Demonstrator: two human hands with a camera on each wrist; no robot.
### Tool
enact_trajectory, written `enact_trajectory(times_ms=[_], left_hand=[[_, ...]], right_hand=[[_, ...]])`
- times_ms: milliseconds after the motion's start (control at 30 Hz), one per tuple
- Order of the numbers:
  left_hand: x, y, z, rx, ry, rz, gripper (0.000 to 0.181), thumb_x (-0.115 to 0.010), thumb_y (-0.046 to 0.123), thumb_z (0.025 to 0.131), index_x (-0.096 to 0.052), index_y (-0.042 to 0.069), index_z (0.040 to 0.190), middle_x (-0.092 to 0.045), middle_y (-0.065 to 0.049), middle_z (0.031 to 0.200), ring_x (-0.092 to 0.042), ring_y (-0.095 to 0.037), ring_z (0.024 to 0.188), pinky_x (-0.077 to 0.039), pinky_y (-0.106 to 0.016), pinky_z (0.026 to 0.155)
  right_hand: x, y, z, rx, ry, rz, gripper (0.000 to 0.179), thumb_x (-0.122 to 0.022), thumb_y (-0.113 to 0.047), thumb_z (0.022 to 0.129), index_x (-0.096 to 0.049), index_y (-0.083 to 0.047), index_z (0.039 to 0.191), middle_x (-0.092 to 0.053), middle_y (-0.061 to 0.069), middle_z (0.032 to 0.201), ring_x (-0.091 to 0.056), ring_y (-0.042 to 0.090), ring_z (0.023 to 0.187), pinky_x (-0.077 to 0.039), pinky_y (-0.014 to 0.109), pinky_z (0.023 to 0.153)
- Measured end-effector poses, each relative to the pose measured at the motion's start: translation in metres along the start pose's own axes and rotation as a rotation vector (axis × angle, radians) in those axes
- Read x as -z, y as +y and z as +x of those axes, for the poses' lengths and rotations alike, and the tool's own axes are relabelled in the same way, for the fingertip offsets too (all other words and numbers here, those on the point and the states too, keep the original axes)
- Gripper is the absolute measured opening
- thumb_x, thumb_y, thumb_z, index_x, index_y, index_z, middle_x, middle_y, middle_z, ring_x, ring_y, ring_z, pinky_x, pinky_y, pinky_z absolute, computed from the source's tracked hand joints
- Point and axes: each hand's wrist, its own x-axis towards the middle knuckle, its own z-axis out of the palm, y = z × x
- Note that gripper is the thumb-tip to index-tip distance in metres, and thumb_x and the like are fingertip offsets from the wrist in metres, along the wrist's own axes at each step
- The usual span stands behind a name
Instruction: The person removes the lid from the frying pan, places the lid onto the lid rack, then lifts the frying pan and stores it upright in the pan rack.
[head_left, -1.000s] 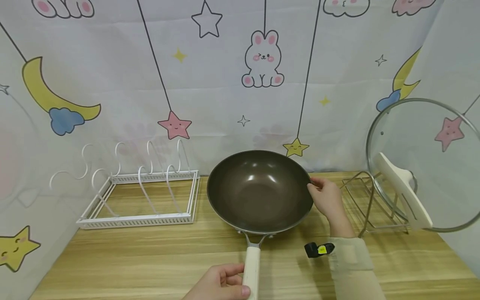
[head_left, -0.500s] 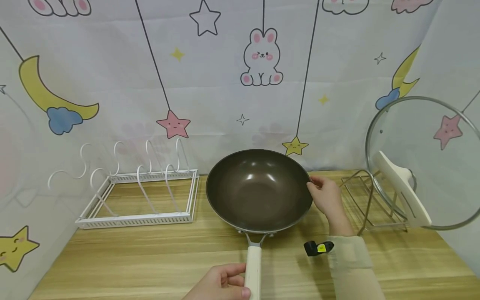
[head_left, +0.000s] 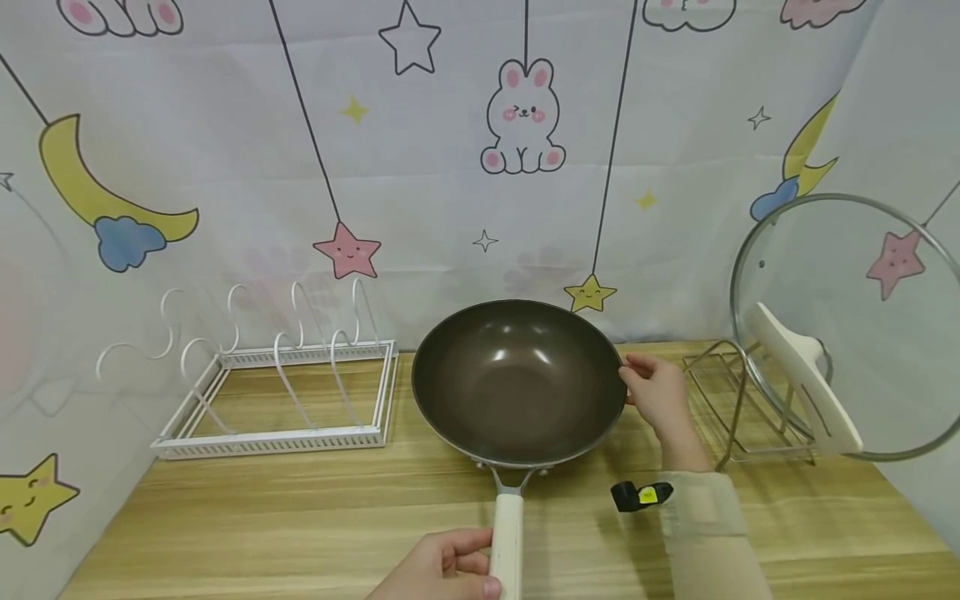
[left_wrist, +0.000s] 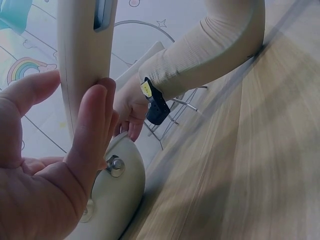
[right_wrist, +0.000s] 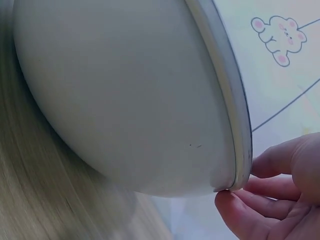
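A wok, dark brown inside and cream outside, sits on the wooden table with its cream handle toward me. My left hand pinches that handle low down, thumb on one side and fingertips on the other; the left wrist view shows the same hand around the handle. At the wok's right edge, my right hand has its thumb and fingertips at the rim. From the right wrist, the rim runs down between the thumb and fingers of the right hand.
A white rack with curved wire dividers stands to the left. At the right, a glass lid with a cream handle leans upright in a wire stand. Behind everything hangs a printed white cloth; the wooden tabletop spreads in front.
My right hand has shifted slightly to the right, its fingertips loosening a little at the rim. The left hand and the wok stay almost where they were.
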Motion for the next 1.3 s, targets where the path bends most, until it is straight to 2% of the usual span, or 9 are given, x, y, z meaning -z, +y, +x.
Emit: enact_trajectory(times_ms=[200, 500, 633, 867, 967, 1167, 1300], left_hand=[[0.0007, -0.0018, 0.0004, -0.004, -0.018, -0.016, 0.074, -0.066, 0.012, 0.086, -0.023, -0.021, 0.137, -0.066, -0.011, 0.106, -0.065, -0.010, 0.090, -0.054, -0.020, 0.076], [0.0003, -0.0032, 0.0022, -0.015, -0.059, -0.034, 0.074, -0.064, 0.011, 0.087, -0.021, -0.021, 0.138, -0.066, -0.009, 0.105, -0.065, -0.009, 0.090, -0.054, -0.020, 0.075], [0.0003, -0.0038, 0.0032, -0.041, -0.090, -0.039, 0.072, -0.064, 0.010, 0.087, -0.022, -0.021, 0.138, -0.067, -0.009, 0.105, -0.065, -0.007, 0.089, -0.054, -0.019, 0.075], [-0.0003, -0.0056, 0.0043, -0.091, -0.156, -0.053, 0.068, -0.060, 0.006, 0.088, -0.022, -0.020, 0.137, -0.067, -0.006, 0.105, -0.065, -0.005, 0.089, -0.053, -0.018, 0.075], [-0.0004, -0.0057, 0.0049, -0.088, -0.178, -0.069, 0.067, -0.059, 0.006, 0.089, -0.022, -0.019, 0.139, -0.067, -0.004, 0.106, -0.065, -0.006, 0.091, -0.053, -0.018, 0.076], [-0.0012, -0.0051, 0.0056, -0.086, -0.210, -0.078, 0.069, -0.058, 0.008, 0.091, -0.018, -0.019, 0.140, -0.066, -0.003, 0.107, -0.064, -0.006, 0.093, -0.053, -0.018, 0.078], [-0.0018, -0.0048, 0.0057, -0.090, -0.222, -0.070, 0.069, -0.056, 0.007, 0.091, -0.014, -0.019, 0.141, -0.065, -0.004, 0.109, -0.063, -0.005, 0.094, -0.052, -0.018, 0.078]], right_hand=[[-0.0004, 0.0021, 0.0009, -0.022, 0.006, 0.056, 0.043, -0.050, -0.009, 0.095, -0.046, 0.007, 0.134, -0.052, 0.029, 0.130, -0.058, 0.034, 0.112, -0.056, 0.020, 0.066], [-0.0008, 0.0068, 0.0041, -0.026, 0.022, 0.088, 0.041, -0.051, -0.002, 0.092, -0.049, 0.008, 0.132, -0.055, 0.030, 0.126, -0.061, 0.024, 0.104, -0.055, 0.019, 0.065], [-0.0002, 0.0058, 0.0040, -0.035, 0.016, 0.084, 0.041, -0.051, -0.003, 0.092, -0.049, 0.008, 0.132, -0.055, 0.030, 0.126, -0.062, 0.023, 0.103, -0.055, 0.019, 0.065], [0.0001, 0.0036, 0.0026, -0.057, 0.002, 0.081, 0.041, -0.051, -0.005, 0.094, -0.048, 0.007, 0.133, -0.054, 0.029, 0.128, -0.058, 0.032, 0.112, -0.055, 0.019, 0.066], [-0.0001, 0.0031, 0.0023, -0.063, 0.001, 0.083, 0.041, -0.051, -0.006, 0.094, -0.048, 0.007, 0.133, -0.054, 0.028, 0.128, -0.058, 0.030, 0.112, -0.055, 0.019, 0.066], [0.0004, 0.0020, 0.0019, -0.061, 0.010, 0.090, 0.041, -0.049, -0.013, 0.096, -0.050, 0.006, 0.132, -0.055, 0.027, 0.127, -0.062, 0.020, 0.099, -0.056, 0.020, 0.066], [0.0004, 0.0011, 0.0007, -0.064, 0.002, 0.083, 0.042, -0.046, -0.016, 0.097, -0.049, 0.005, 0.133, -0.055, 0.026, 0.126, -0.062, 0.020, 0.098, -0.056, 0.020, 0.067]])
